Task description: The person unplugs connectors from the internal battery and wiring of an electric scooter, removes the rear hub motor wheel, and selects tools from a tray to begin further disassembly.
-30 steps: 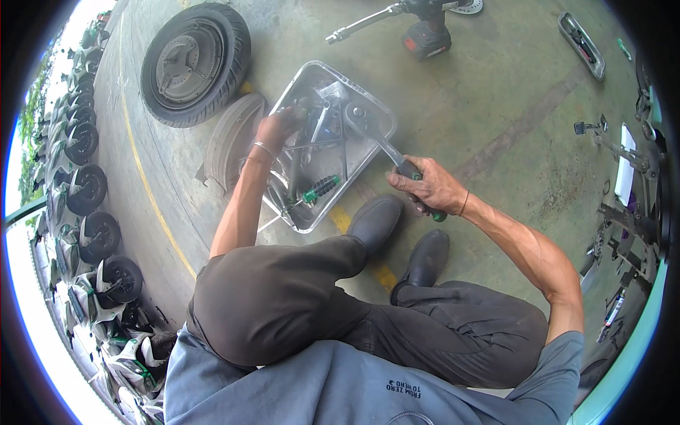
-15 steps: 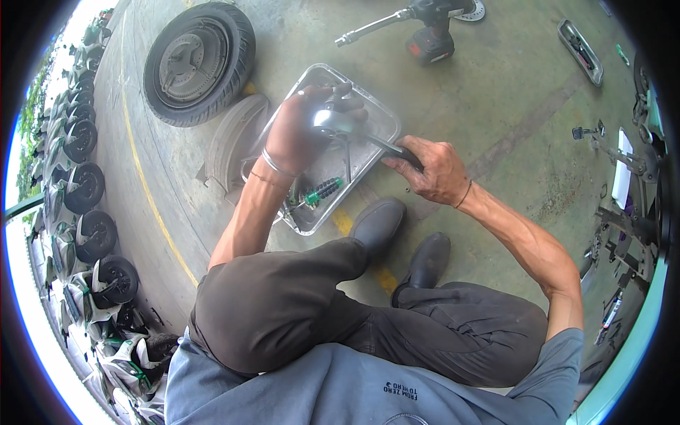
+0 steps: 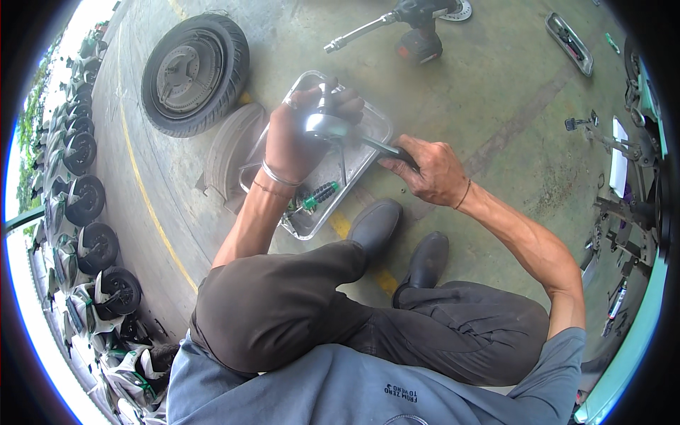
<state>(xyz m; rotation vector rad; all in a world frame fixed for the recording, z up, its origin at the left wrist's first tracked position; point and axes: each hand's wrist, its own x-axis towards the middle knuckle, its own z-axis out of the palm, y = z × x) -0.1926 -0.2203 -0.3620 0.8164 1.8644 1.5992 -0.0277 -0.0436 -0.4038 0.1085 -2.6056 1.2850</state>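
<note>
A shiny ratchet wrench [image 3: 327,127] with a dark grip is held up in front of me, between both hands. My right hand [image 3: 435,173] is closed round the end of its handle. My left hand [image 3: 289,142] is curled about the ratchet's head, where a short chrome socket points away from me; haze blurs these fingers. Below the hands, a metal tray [image 3: 360,164] rests on the floor. Inside it lie a green and black shock absorber [image 3: 320,195] and a thin metal rod [image 3: 343,164], partly hidden by my left hand and the ratchet.
A motorcycle wheel [image 3: 185,76] lies at the far left, with a grey curved fender [image 3: 228,152] nearer. A cordless impact wrench [image 3: 419,35] lies at the far middle. Beyond my right side are a small tool tray [image 3: 569,44] and metal frame parts [image 3: 630,209]. Scooters [image 3: 92,244] line the left.
The ratchet's head has tilted and shifted slightly left, so its socket shows more. Both hands keep their grip. The whole view has shifted a little.
</note>
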